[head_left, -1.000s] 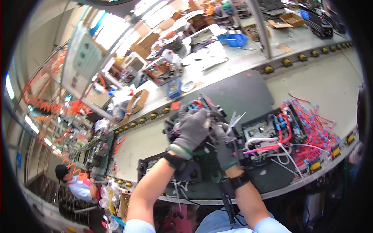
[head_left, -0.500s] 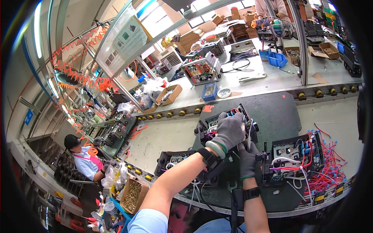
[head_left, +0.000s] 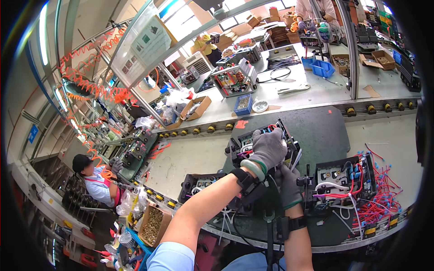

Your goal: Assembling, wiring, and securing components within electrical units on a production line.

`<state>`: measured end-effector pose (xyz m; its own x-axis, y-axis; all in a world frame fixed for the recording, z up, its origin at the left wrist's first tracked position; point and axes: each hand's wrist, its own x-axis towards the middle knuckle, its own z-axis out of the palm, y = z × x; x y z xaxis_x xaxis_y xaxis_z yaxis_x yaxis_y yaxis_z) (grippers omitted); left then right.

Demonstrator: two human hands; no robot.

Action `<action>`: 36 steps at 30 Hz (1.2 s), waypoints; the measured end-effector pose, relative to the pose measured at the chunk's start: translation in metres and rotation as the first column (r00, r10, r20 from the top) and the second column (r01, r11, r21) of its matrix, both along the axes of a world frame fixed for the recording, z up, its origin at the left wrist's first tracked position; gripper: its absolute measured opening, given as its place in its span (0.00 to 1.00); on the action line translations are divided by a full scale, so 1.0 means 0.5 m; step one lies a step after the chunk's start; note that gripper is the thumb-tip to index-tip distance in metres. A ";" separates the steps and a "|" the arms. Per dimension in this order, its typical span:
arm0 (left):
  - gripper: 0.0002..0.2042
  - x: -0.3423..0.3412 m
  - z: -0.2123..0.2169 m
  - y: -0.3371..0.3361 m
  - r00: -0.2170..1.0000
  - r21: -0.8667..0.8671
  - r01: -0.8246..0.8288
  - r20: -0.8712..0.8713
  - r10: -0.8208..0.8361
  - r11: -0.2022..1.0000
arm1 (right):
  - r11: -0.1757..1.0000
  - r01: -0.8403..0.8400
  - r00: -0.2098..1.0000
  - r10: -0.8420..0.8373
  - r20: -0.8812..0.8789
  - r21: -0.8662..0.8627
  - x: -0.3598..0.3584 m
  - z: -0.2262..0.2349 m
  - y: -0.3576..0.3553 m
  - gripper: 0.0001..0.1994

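Observation:
Both my hands wear grey gloves and meet at the middle black-cased electronic unit [head_left: 241,143], which has coloured wires inside. My left hand [head_left: 270,147] reaches over the unit's top with bent fingers; whatever they pinch is hidden. Just below and to the right, my right hand [head_left: 288,183] is closed at the unit's near side, partly behind a black cord. From its fingers rises a thin white strip that looks like a cable tie [head_left: 296,159]. A second unit [head_left: 199,183] sits left of my forearms, partly covered. A third unit [head_left: 341,180] stands right of my right hand.
A dark green mat [head_left: 316,131] lies under the units. Red wires [head_left: 384,189] pile up at the right. A wrench-like tool [head_left: 269,217] is at the mat's near edge. A box of brass-coloured parts [head_left: 155,225] stands lower left. A co-worker [head_left: 97,180] sits at far left.
My hands stay at the middle unit; the right has shifted slightly and a black cord now crosses before it. The co-worker at left has raised their hands. A person in yellow appears behind.

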<state>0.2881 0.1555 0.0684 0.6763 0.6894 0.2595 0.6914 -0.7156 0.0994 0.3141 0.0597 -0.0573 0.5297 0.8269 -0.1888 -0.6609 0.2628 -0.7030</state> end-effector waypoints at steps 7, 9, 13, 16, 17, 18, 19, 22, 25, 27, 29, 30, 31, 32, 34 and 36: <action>0.08 -0.016 0.011 -0.010 0.998 -0.071 0.057 0.034 -0.055 0.996 | 0.980 -0.128 0.957 0.162 -0.239 0.151 0.005 -0.005 -0.013 0.05; 0.08 -0.030 -0.001 0.001 0.987 -0.019 0.147 0.064 -0.146 0.989 | 0.995 -0.058 0.991 0.067 -0.119 0.079 0.004 0.017 -0.020 0.06; 0.07 -0.039 -0.006 -0.011 0.949 0.085 0.314 0.017 -0.316 0.946 | 0.903 0.416 0.710 -0.398 0.581 0.110 -0.001 -0.004 0.021 0.11; 0.07 -0.057 -0.010 0.011 0.962 0.067 0.272 0.007 -0.273 0.960 | 0.975 0.192 0.953 -0.212 0.215 0.111 -0.014 0.051 0.004 0.12; 0.06 -0.056 -0.009 0.011 0.960 0.061 0.279 0.017 -0.281 0.958 | 0.968 0.199 0.964 -0.221 0.147 0.151 -0.012 0.058 -0.014 0.13; 0.06 -0.033 -0.015 0.003 0.953 0.057 0.301 0.031 -0.303 0.952 | 0.939 0.268 0.911 -0.319 0.260 0.214 0.010 -0.017 0.006 0.14; 0.06 -0.033 -0.009 0.002 0.956 0.016 0.290 0.032 -0.291 0.957 | 0.949 0.178 0.978 -0.200 0.063 0.259 0.015 0.002 -0.009 0.13; 0.04 -0.038 -0.004 0.006 0.956 0.016 0.293 -0.007 -0.293 0.956 | 0.960 0.047 0.997 -0.028 -0.071 0.276 0.020 0.029 -0.019 0.12; 0.03 -0.043 -0.012 -0.003 0.950 0.092 0.312 -0.040 -0.309 0.946 | 0.974 0.011 0.999 0.001 -0.050 0.227 0.019 0.013 -0.006 0.11; 0.02 -0.042 -0.012 -0.006 0.936 0.121 0.349 -0.005 -0.351 0.929 | 0.972 0.024 0.996 -0.003 -0.087 0.233 0.018 0.011 -0.003 0.12; 0.02 -0.042 -0.011 -0.007 0.932 0.143 0.360 -0.022 -0.361 0.922 | 0.973 0.024 0.994 0.002 -0.109 0.232 0.020 0.024 -0.008 0.11; 0.02 -0.040 -0.012 -0.007 0.927 0.167 0.374 -0.037 -0.373 0.912 | 0.972 0.026 0.992 0.004 -0.128 0.232 0.023 0.029 -0.010 0.10; 0.02 -0.039 -0.014 -0.007 0.928 0.168 0.372 -0.036 -0.372 0.913 | 0.972 0.024 0.992 0.006 -0.127 0.232 0.023 0.028 -0.010 0.10; 0.01 -0.038 -0.016 -0.007 0.928 0.175 0.373 -0.041 -0.372 0.911 | 0.970 0.026 0.990 0.009 -0.143 0.241 0.023 0.026 -0.011 0.10; 0.01 -0.038 -0.017 -0.009 0.928 0.185 0.371 -0.046 -0.369 0.910 | 0.967 0.027 0.987 0.014 -0.158 0.253 0.023 0.031 -0.012 0.10; 0.01 -0.039 -0.014 -0.012 0.931 0.180 0.366 -0.047 -0.363 0.913 | 0.967 0.044 0.988 -0.005 -0.154 0.250 0.023 0.041 -0.017 0.12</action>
<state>0.2687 0.1497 0.0612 0.8755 0.3359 0.3475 0.3796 -0.9229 -0.0642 0.3257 0.0513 -0.0368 0.5319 0.8450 -0.0548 -0.7451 0.4363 -0.5044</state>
